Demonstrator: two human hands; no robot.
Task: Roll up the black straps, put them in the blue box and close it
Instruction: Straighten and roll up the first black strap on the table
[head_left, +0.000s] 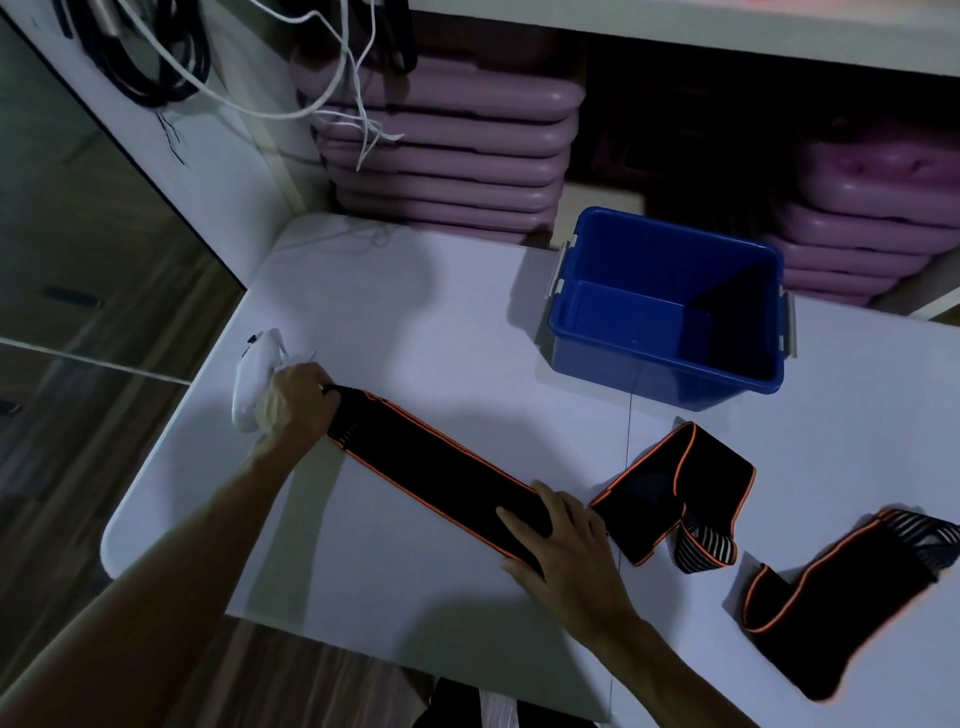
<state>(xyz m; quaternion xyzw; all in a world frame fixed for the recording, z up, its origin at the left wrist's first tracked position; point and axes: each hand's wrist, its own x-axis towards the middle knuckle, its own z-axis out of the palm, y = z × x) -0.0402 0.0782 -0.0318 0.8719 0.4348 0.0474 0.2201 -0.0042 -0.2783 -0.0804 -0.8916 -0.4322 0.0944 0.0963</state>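
Flat between them, black strap (441, 462): left hand (296, 400) gripping far end, right hand (566, 540) open, pressing near end.

Two bare forearms and hands, left (296, 402) and right (566, 551) (no sleeves, rings or watch in view)

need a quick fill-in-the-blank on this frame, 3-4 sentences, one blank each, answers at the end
1. The blue box stands open on the white table and holds ____ straps.
2. The stretched strap is black with ____ edging.
3. The left hand grips that strap's far end, while the right hand presses its ____ end.
4. Behind the box sit stacks of ____ lids.

Missing words: no; orange; near; purple
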